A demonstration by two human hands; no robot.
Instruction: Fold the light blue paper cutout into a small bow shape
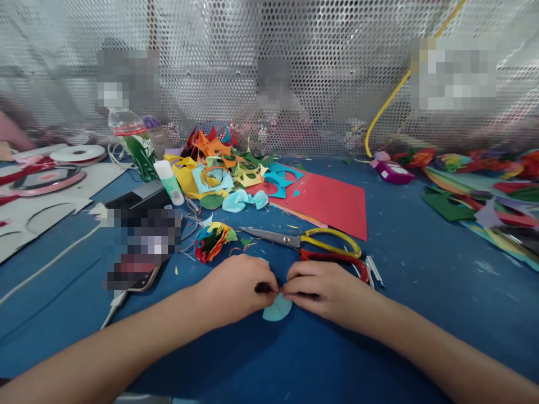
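Note:
Both hands meet over the blue table, pinching a small light-blue paper piece [278, 308] with a rounded lower edge. My left hand [242, 286] grips it from the left, thumb and fingertips together. From the other side my right hand [324, 289] holds it with fingertips pressed close. The fingers cover the paper's upper part. Just beyond lie scissors [290, 238] with one yellow and one red handle, blades pointing left. A multicoloured bunch of curled paper [214, 241] rests beyond my left hand. Further off are folded light-blue paper pieces [245, 200].
A red paper sheet [337, 205] and colourful paper scraps [219, 160] lie behind the scissors. On the left are a glue stick [169, 182], a green-labelled bottle [137, 143], a phone [145, 278] and white cables. A perforated metal panel [328, 73] rises at the back.

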